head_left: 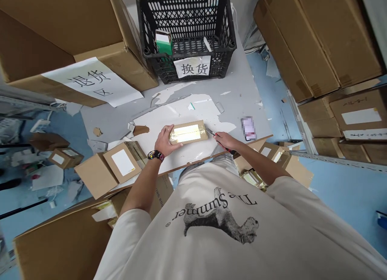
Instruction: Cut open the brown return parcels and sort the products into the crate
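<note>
A small taped cardboard box with a white label lies on the table in front of me. My left hand grips its left end, thumb along the near side and fingers over the far side. Closed around a red and black utility knife, my right hand is just beyond the box's right end. The knife's blade points at that end, near the tape; whether it touches is too small to tell.
A black crate and a large open carton stand at the back. A phone lies to the right. Smaller boxes sit at the left edge, stacked cartons at the right. Paper scraps litter the tabletop.
</note>
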The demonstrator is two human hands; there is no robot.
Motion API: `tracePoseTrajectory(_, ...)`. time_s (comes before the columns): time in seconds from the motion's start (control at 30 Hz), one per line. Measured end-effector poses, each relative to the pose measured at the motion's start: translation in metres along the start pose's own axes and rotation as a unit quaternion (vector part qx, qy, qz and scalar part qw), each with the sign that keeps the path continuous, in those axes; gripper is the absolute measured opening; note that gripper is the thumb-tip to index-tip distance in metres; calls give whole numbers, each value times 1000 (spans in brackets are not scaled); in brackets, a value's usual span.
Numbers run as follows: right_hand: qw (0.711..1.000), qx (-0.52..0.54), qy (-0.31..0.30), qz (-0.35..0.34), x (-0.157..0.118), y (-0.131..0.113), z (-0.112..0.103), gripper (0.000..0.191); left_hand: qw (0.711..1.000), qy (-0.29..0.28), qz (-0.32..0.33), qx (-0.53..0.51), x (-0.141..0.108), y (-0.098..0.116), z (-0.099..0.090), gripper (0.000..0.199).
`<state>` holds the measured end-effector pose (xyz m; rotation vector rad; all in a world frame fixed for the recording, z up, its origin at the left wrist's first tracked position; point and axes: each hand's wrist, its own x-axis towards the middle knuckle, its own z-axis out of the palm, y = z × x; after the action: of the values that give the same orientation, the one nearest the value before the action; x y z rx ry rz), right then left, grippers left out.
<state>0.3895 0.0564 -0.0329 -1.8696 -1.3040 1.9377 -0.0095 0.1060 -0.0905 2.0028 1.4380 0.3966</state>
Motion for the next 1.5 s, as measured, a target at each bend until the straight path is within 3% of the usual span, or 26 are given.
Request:
tracePoseTrajectory(0.23, 999, 20, -41, 13, -14, 14, -4, 39, 1000, -4, 5, -5, 2, -2, 1, 123)
tracePoseTrajectory(0.43, 997, 70, 33, 1, -5, 3, -7, 33, 1000, 7, 6, -12, 2, 0, 3, 123)
tracePoseTrajectory(0.67, 998, 55, 23, -1, 8, -6, 7, 37, 1000, 4, 6, -14, 2, 3, 1, 122)
tracePoseTrajectory(1.17, 998, 22, -54, -8, -21, 7, -5, 39, 1000, -18, 9, 16, 2, 6, -5, 121)
tracePoseTrajectory(1.23, 999, 36, -30, -2, -21, 9, -6, 38, 999, -18, 15, 28, 4, 7, -9, 120)
tracePoseTrajectory(1.33, 994, 83, 70, -1, -15, 8, -8, 35, 998, 4, 15, 61, 3, 16, -13, 114)
tracePoseTrajectory(1.4, 987, 99, 127, -28, -4, 1, -9, 32, 996, 22, 20, 88, -1, 30, -11, 102)
tracePoseTrajectory(1.5, 983, 69, 147, -90, 21, -18, -9, 31, 992, 14, 59, 109, -5, 65, 3, 75)
